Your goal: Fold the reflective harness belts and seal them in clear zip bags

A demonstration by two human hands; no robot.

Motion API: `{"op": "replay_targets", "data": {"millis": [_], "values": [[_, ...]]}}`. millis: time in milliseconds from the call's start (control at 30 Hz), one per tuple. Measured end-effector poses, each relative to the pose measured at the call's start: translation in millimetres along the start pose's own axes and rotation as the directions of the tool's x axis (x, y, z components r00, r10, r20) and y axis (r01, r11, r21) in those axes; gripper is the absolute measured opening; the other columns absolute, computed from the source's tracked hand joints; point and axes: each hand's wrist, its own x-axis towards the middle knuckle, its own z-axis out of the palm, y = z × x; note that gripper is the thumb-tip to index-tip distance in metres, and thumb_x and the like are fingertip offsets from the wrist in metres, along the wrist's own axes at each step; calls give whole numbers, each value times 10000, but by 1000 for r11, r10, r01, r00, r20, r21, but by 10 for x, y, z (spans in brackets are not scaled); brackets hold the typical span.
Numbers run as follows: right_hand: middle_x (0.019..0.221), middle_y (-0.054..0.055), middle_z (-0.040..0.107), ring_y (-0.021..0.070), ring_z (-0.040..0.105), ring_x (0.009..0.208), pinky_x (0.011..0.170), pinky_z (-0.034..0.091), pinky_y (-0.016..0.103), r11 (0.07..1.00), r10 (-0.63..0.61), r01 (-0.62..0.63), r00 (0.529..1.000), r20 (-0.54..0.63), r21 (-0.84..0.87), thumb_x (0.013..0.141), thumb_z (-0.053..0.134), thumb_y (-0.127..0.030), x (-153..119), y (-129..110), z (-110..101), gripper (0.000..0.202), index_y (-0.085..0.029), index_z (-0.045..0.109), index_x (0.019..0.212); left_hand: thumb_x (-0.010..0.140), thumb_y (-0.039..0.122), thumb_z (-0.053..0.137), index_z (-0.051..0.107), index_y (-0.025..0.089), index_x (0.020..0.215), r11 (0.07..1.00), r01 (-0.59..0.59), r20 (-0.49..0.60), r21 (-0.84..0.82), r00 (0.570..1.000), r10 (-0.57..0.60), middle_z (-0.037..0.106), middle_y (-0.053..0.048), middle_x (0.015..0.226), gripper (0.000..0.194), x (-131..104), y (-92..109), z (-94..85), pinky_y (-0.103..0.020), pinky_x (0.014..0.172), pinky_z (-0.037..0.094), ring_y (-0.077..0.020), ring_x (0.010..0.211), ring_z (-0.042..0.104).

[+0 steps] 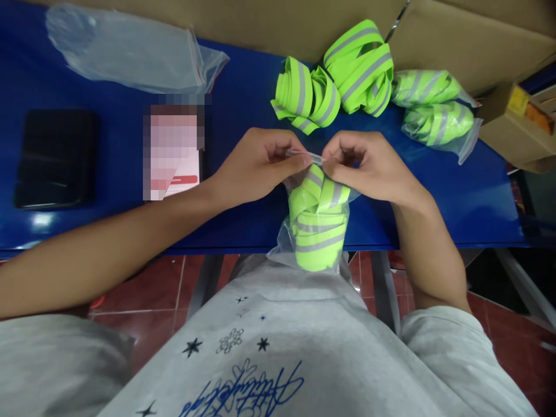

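Observation:
Between both hands hangs a clear zip bag [282, 240] at the table's front edge, its top edge pinched from two sides. Inside it is a bundle of neon-yellow reflective strap [321, 234] with grey stripes. My left hand [271, 165] is closed, thumb and fingers pinching the left part of the bag's top. My right hand [360, 165] pinches the same top edge just to the right, a short gap away. Past the hands lie two loose bundles of the same strap, a smaller roll [304, 95] and a larger coil [360, 69].
Two filled bags of strap [438, 124] lie at the right, near a small cardboard box [504, 124]. Several clear bags [130, 49] are at the back left of the blue table [243, 87]. A black case [56, 156] and a partly blurred phone [185, 188] sit at left. Large cardboard [260, 23] stands behind.

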Motion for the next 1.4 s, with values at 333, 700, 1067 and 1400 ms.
{"op": "replay_targets", "data": {"millis": [333, 700, 1067, 1400], "values": [[652, -26, 525, 106, 437, 602, 543, 335, 273, 999, -34, 34, 999, -36, 3, 864, 806, -373, 22, 34, 92, 275, -208, 613, 759, 907, 304, 790, 756, 168, 849, 997, 71, 24, -37, 997, -71, 698, -35, 761, 151, -8, 29, -29, -311, 711, 486, -159, 683, 627], [558, -76, 455, 81, 354, 502, 474, 239, 246, 987, -90, 77, 991, 94, 138, 903, 791, -490, 2, 65, 121, 330, -210, 625, 847, 857, 306, 807, 764, 180, 827, 999, 51, 105, 12, 993, -52, 710, -15, 710, 136, -10, 40, -63, -228, 553, 470, -131, 620, 633], [517, -89, 388, 75, 298, 490, 479, 227, 237, 989, -138, 140, 990, -42, 39, 926, 729, -590, 51, 110, 32, 434, -186, 629, 804, 777, 420, 878, 846, 166, 848, 994, 85, 93, -63, 992, -79, 802, -80, 832, 266, 103, 93, -214, -224, 524, 534, -170, 671, 706], [513, -84, 382, 69, 275, 475, 474, 219, 236, 980, -151, 180, 950, -274, 83, 918, 730, -605, 35, 75, 21, 448, -190, 633, 779, 774, 692, 822, 717, 180, 1311, 984, 154, 322, -88, 939, -119, 770, -121, 1143, 749, 137, 32, -224, -307, 758, 616, -263, 1020, 737]]}}
